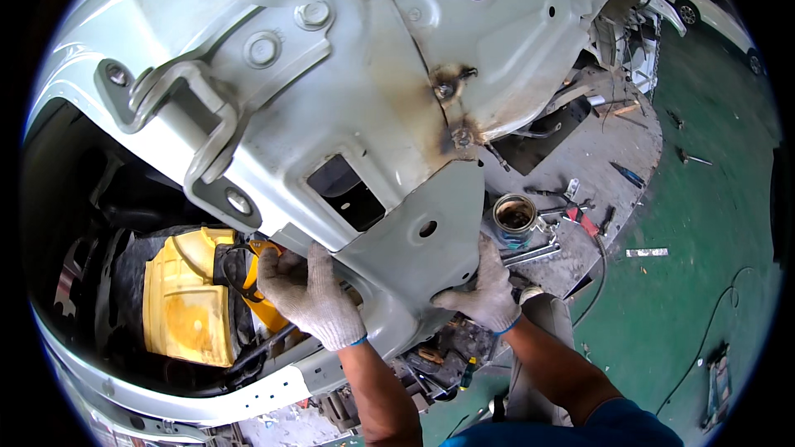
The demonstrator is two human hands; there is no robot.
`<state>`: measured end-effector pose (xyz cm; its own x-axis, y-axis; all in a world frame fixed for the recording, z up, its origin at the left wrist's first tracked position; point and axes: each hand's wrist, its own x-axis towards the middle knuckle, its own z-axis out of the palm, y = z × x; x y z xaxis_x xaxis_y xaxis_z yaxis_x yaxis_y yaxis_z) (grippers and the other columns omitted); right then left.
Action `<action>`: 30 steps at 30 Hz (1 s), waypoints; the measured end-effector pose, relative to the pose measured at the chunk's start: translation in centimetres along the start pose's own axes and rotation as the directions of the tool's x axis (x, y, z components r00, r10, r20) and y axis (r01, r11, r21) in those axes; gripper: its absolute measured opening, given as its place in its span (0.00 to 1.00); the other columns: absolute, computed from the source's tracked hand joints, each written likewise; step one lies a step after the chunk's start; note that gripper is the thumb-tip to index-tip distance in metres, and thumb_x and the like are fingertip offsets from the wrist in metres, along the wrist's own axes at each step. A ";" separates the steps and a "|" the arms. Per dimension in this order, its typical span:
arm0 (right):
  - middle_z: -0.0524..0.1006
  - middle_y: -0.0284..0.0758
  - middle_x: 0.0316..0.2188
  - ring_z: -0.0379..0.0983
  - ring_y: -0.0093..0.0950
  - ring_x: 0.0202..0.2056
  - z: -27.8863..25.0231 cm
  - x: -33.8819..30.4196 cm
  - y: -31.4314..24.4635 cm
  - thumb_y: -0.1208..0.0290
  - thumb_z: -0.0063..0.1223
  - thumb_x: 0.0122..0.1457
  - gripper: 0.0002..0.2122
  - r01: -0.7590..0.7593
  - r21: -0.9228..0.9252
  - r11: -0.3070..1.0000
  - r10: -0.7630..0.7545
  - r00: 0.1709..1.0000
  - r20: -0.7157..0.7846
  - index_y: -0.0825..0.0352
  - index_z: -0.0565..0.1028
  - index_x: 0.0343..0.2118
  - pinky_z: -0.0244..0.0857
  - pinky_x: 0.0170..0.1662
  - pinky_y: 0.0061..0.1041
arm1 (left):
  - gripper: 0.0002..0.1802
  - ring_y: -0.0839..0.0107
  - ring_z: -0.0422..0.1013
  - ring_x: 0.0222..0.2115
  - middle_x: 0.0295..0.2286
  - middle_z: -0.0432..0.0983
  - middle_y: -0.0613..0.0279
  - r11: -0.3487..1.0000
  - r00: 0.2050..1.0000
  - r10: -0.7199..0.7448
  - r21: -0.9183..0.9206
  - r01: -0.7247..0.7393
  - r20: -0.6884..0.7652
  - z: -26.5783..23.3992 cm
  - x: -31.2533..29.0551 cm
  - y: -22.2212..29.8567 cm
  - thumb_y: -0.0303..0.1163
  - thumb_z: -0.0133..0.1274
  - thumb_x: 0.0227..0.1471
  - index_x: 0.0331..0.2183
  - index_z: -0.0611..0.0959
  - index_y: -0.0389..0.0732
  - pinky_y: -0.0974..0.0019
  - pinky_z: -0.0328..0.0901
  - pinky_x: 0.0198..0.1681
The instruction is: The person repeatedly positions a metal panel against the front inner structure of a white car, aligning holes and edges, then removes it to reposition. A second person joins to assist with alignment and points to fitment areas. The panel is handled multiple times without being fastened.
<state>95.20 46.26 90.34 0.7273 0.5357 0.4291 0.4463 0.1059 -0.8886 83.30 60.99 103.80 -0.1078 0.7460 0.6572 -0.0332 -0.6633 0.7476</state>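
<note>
Panel [406, 247] against car body [356, 108]

Gloved right hand [487, 291] grips the gray panel's lower right corner, thumb on its face. Gloved left hand [313, 296] at its left corner, thumb apart from half-bent fingers; cannot tell whether gripping. Scorched seam [441, 103]: directly above panel. Yellow container [189, 306]: left of panel. Open tin [515, 215]: right of panel, on table [625, 128]; any print on its side too small to read.
</note>
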 end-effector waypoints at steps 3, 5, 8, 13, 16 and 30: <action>0.64 0.55 0.64 0.60 0.54 0.65 0.1 -0.1 0.2 0.60 0.82 0.34 0.57 0.036 -0.005 0.999 -0.036 0.999 -0.003 0.65 0.59 0.70 0.59 0.68 0.50 | 0.25 0.71 0.72 0.41 0.43 0.77 0.56 0.986 0.984 -0.084 -0.133 0.105 0.154 -0.3 0.7 -0.8 0.25 0.63 0.59 0.55 0.74 0.28 0.67 0.69 0.49; 0.65 0.54 0.64 0.59 0.54 0.65 0.1 -0.2 0.1 0.60 0.82 0.34 0.57 0.000 -0.013 1.000 0.000 1.000 -0.006 0.65 0.59 0.70 0.58 0.69 0.50 | 0.25 0.70 0.73 0.44 0.46 0.78 0.54 0.967 0.955 -0.122 -0.185 0.176 0.272 -0.3 1.1 -1.7 0.26 0.61 0.61 0.56 0.73 0.28 0.66 0.69 0.51; 0.66 0.53 0.63 0.60 0.54 0.65 0.0 -0.2 -0.2 0.60 0.82 0.34 0.56 0.001 -0.006 1.000 -0.001 1.000 -0.009 0.65 0.60 0.69 0.56 0.69 0.50 | 0.21 0.69 0.74 0.46 0.47 0.79 0.52 0.962 0.939 -0.070 -0.227 0.153 0.337 -0.1 1.4 -3.1 0.31 0.56 0.67 0.56 0.74 0.29 0.64 0.69 0.53; 0.70 0.52 0.59 0.66 0.51 0.62 -0.1 0.3 -0.8 0.63 0.81 0.33 0.55 0.106 -0.083 0.991 -0.112 0.992 -0.064 0.67 0.61 0.68 0.60 0.66 0.46 | 0.22 0.70 0.76 0.37 0.40 0.81 0.56 0.924 0.918 -0.136 -0.286 0.253 0.373 0.4 1.9 -5.4 0.38 0.56 0.68 0.53 0.75 0.30 0.65 0.73 0.43; 0.69 0.53 0.60 0.65 0.52 0.62 0.0 0.1 -0.6 0.61 0.82 0.32 0.57 0.062 -0.050 0.997 -0.065 0.995 -0.074 0.68 0.61 0.69 0.59 0.67 0.46 | 0.23 0.71 0.76 0.34 0.37 0.81 0.58 0.948 0.925 -0.065 -0.267 0.174 0.374 0.5 2.3 -6.5 0.43 0.56 0.68 0.50 0.77 0.32 0.65 0.73 0.39; 0.74 0.50 0.54 0.70 0.48 0.58 2.5 -2.6 1.5 0.53 0.80 0.29 0.57 -0.027 0.163 0.986 0.092 0.909 -0.407 0.66 0.65 0.67 0.61 0.65 0.41 | 0.22 0.60 0.77 0.48 0.53 0.77 0.51 0.613 0.727 0.329 0.450 -0.650 0.603 -1.7 7.7 -11.2 0.36 0.50 0.68 0.57 0.75 0.33 0.59 0.73 0.54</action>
<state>92.65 47.12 87.46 0.9141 0.1556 0.3743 0.3357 0.2271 -0.9142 81.16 74.11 100.34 0.5093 0.3600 0.7816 0.4968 -0.8647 0.0746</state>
